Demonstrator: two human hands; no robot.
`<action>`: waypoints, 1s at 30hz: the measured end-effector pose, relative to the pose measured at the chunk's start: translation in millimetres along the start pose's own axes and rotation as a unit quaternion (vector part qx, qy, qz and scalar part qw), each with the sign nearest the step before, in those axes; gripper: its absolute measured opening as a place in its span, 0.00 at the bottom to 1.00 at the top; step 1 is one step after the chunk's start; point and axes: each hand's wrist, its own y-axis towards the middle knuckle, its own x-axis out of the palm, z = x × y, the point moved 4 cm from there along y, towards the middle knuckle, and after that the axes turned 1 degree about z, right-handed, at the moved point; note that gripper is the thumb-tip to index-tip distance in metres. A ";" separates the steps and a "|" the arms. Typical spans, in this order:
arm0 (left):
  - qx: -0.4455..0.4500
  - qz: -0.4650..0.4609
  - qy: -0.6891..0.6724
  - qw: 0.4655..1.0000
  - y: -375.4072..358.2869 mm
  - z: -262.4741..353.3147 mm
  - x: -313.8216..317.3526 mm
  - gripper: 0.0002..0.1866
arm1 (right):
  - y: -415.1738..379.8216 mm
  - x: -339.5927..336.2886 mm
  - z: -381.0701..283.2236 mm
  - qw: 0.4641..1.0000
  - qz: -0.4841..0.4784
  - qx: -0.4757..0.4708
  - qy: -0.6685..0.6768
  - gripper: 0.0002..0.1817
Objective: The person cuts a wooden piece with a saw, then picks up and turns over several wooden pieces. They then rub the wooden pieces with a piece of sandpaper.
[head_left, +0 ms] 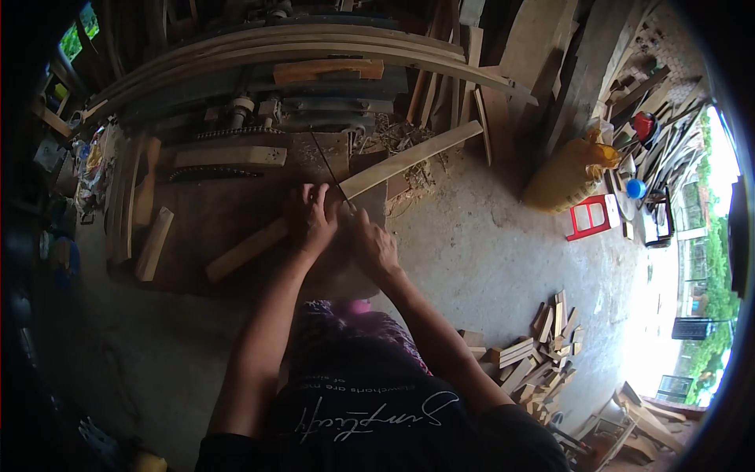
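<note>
A long pale wooden board (pixel 417 160) lies slantwise across a dark low worktable (pixel 212 197), its far right end reaching past the table's edge. My left hand (pixel 316 220) grips this board near its middle, fingers curled over it. Closed around the near end of a handsaw (pixel 326 160) is my right hand (pixel 377 248). The saw shows only as a thin dark line, seen nearly edge-on, and crosses the board just right of my left hand. My fingers hide its handle.
Shorter wood pieces (pixel 155 244) and a chain (pixel 212 171) lie on the worktable. Machinery (pixel 314 105) and long planks (pixel 314 35) stand behind. To the right are a yellow sack (pixel 562 177), a red stool (pixel 591 216) and piled offcuts (pixel 535 366) on the concrete floor.
</note>
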 end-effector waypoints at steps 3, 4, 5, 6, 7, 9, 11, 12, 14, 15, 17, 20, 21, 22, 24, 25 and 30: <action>-0.031 0.017 0.003 0.999 2.1 1.8 2.0 0.19 | -7.3 -4.4 5.0 1.000 -0.017 0.020 -0.015 0.10; -0.025 0.016 -0.008 1.000 1.9 -0.1 3.0 0.19 | -12.2 -1.1 8.4 0.999 -0.028 0.030 -0.021 0.10; -0.018 0.014 -0.018 1.000 0.0 -0.6 3.0 0.19 | -5.6 4.7 8.8 0.999 -0.033 0.033 -0.020 0.10; -0.019 0.011 -0.017 1.000 -2.0 -0.3 2.2 0.19 | 14.5 8.8 3.2 1.000 0.011 -0.011 -0.012 0.11; -0.013 0.006 -0.012 1.000 -0.7 -0.4 1.2 0.19 | 29.9 10.8 -2.5 0.997 0.058 -0.058 -0.003 0.12; -0.003 0.003 -0.004 1.000 3.8 -1.1 -1.7 0.19 | 30.4 8.4 -6.6 0.995 0.074 -0.065 -0.004 0.12; -0.029 0.003 -0.015 0.999 0.7 -0.6 2.8 0.19 | 4.6 -2.8 -4.4 0.999 0.029 -0.011 -0.008 0.10; -0.040 0.002 -0.030 0.999 1.5 0.3 2.6 0.19 | -2.0 -2.2 -1.6 0.999 0.030 -0.013 -0.012 0.10; -0.038 0.010 -0.027 0.999 2.9 -0.1 2.6 0.19 | -12.2 5.1 11.1 0.999 -0.020 0.031 -0.014 0.10; -0.028 0.008 -0.021 0.999 1.1 -0.2 1.5 0.19 | -8.9 7.2 10.0 0.999 -0.025 0.034 -0.013 0.10; -0.009 0.006 -0.032 0.999 0.8 -3.4 5.0 0.19 | 20.8 2.8 -6.8 0.999 0.026 -0.031 0.028 0.10; -0.018 -0.024 -0.012 0.999 1.1 -3.3 3.3 0.19 | 25.0 5.2 -6.9 0.999 0.020 -0.020 0.018 0.11; -0.017 -0.011 -0.014 1.000 1.2 -1.8 2.6 0.19 | 15.9 5.9 -1.7 0.997 0.054 -0.040 0.026 0.11; -0.018 0.005 -0.017 1.000 1.4 -0.1 2.3 0.19 | 1.7 6.8 6.1 0.999 0.042 -0.022 0.021 0.10; -0.026 0.010 -0.024 0.999 0.9 2.6 2.6 0.19 | -34.6 0.9 21.1 1.000 0.017 0.004 0.017 0.09; -0.031 0.010 -0.028 0.999 0.0 2.6 2.7 0.19 | -53.5 -4.5 27.4 1.000 0.003 0.014 0.019 0.07; -0.025 0.014 -0.016 0.999 0.8 4.7 -2.6 0.18 | -117.8 -24.9 52.0 0.996 -0.011 0.086 0.008 0.07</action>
